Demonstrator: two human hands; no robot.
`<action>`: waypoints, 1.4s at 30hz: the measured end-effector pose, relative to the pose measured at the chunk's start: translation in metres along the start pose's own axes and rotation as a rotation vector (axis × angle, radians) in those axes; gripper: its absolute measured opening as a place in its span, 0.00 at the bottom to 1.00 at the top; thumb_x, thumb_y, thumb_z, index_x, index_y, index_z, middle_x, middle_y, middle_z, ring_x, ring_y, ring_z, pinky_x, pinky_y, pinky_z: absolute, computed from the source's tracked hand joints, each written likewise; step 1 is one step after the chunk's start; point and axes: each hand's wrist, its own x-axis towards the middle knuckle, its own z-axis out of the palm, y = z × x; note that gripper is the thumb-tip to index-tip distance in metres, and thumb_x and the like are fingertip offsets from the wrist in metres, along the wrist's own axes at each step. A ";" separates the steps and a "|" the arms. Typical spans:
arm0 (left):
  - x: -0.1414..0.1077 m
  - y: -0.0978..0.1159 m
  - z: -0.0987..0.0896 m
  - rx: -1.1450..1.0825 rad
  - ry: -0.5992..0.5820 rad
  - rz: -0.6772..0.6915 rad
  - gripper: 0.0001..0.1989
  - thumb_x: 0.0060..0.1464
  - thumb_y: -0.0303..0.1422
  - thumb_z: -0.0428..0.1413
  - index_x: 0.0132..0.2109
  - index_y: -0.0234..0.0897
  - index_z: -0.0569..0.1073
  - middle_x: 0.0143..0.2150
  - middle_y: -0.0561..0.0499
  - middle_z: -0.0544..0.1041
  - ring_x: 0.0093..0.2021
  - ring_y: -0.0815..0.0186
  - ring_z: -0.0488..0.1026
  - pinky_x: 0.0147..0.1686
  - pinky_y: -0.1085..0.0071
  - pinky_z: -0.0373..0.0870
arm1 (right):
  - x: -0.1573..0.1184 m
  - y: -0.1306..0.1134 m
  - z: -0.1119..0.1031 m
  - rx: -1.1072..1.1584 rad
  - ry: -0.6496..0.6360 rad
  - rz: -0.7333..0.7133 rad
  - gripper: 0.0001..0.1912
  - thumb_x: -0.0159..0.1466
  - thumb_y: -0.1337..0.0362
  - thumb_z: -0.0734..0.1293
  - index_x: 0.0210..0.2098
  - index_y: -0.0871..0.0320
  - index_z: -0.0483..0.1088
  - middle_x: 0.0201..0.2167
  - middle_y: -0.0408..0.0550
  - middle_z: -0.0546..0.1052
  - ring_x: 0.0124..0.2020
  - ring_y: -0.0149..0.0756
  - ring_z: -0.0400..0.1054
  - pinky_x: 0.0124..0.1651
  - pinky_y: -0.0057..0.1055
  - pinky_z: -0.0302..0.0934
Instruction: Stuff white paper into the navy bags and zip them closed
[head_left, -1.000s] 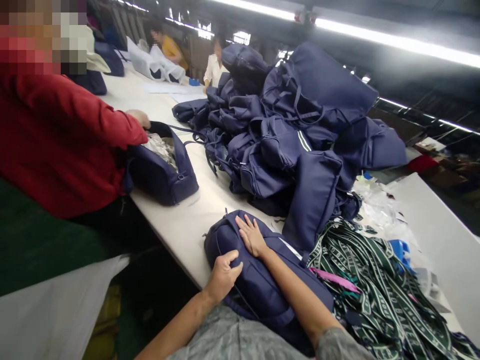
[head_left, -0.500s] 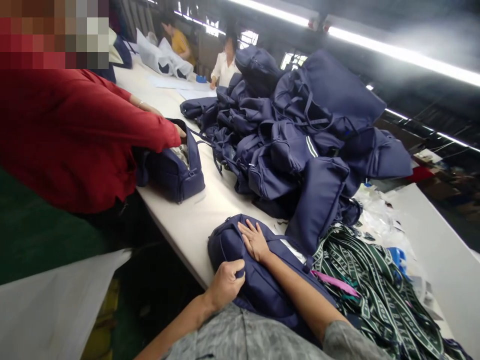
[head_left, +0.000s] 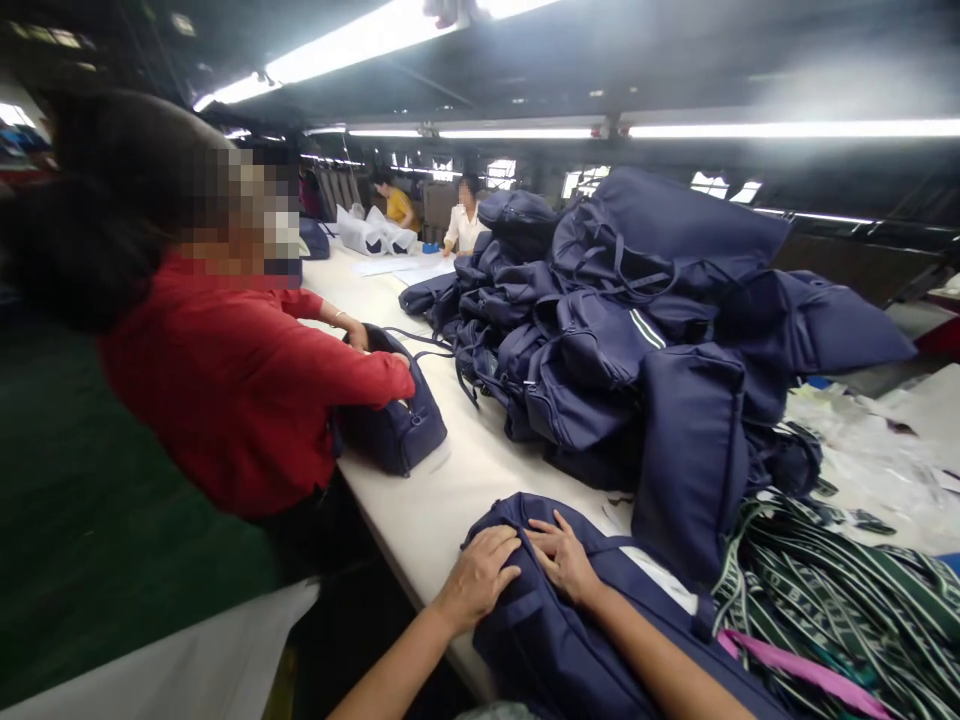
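A navy duffel bag (head_left: 540,630) lies on the table edge right in front of me. My left hand (head_left: 481,572) is closed over the near left end of the bag, its fingers bent over a seam and the thumb lower down; the fingertips are partly hidden. On top of the bag, just to the right, my right hand (head_left: 564,560) lies with its fingers spread, pressing the fabric. The two hands are close together but apart. A strap (head_left: 611,543) runs from the bag beyond my right hand.
A large heap of navy bags (head_left: 585,380) covers the table beyond. Green-and-white lettered straps (head_left: 840,590) and a pink strip (head_left: 802,670) lie at right. At left, a co-worker in red (head_left: 247,390) has both hands in an open navy bag (head_left: 394,440). Two more people stand farther back.
My left hand has gone from a fist at the bag's near side to lying over its end, nearer my right hand. The view has tilted up; the co-worker leans over the open bag.
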 end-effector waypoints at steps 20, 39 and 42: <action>0.046 -0.015 -0.026 0.037 -0.339 0.016 0.11 0.52 0.28 0.60 0.43 0.40 0.70 0.46 0.49 0.71 0.48 0.61 0.65 0.49 0.65 0.64 | -0.007 0.012 0.006 -0.143 0.270 -0.009 0.17 0.68 0.62 0.60 0.53 0.49 0.73 0.60 0.49 0.69 0.63 0.47 0.60 0.64 0.54 0.52; 0.059 -0.011 0.000 0.411 -0.403 -0.139 0.11 0.54 0.21 0.52 0.44 0.36 0.67 0.45 0.45 0.70 0.47 0.56 0.65 0.47 0.60 0.62 | -0.023 0.007 0.000 -0.569 0.320 0.295 0.12 0.67 0.55 0.62 0.35 0.57 0.68 0.36 0.53 0.72 0.38 0.45 0.68 0.39 0.37 0.60; 0.060 -0.007 0.000 0.477 -0.374 -0.186 0.09 0.55 0.24 0.53 0.43 0.37 0.67 0.46 0.46 0.69 0.48 0.55 0.65 0.47 0.59 0.62 | -0.021 0.019 -0.010 -0.455 0.238 0.327 0.13 0.68 0.54 0.60 0.34 0.56 0.68 0.31 0.50 0.74 0.32 0.41 0.70 0.35 0.34 0.58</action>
